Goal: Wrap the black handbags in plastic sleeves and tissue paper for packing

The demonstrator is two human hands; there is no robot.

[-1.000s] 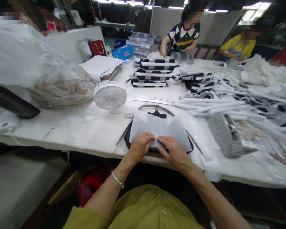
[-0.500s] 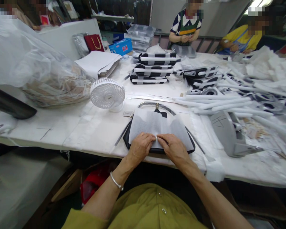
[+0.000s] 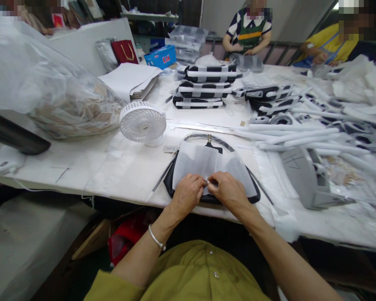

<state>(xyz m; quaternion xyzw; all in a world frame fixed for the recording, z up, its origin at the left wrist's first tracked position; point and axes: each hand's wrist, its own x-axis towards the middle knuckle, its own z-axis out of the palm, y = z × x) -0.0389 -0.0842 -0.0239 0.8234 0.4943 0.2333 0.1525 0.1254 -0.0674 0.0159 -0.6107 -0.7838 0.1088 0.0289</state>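
A black handbag (image 3: 169, 182) lies flat at the table's front edge, its curved handle (image 3: 194, 136) pointing away from me. A sheet of thin white wrapping (image 3: 194, 161) covers most of its upper face. Both hands meet over the middle of the sheet, near the bag's lower edge. My left hand (image 3: 188, 192) has its fingers bent together in a pinch. Opposite it, my right hand (image 3: 227, 188) pinches with thumb and forefinger. Between the fingertips is a tiny light-coloured bit, too small to name.
Left of the bag stands a white fan (image 3: 143, 122), beside a big clear plastic bag (image 3: 78, 108). A grey tape dispenser (image 3: 303, 177) sits to the right. Wrapped bags (image 3: 203, 90) are stacked behind, with white padded strips (image 3: 301, 136) rightward. Two people work across the table.
My right hand's fingers have drawn from lying fairly flat into a bent pinch. My left hand stays at the same spot on the sheet. The whole view has shifted slightly.
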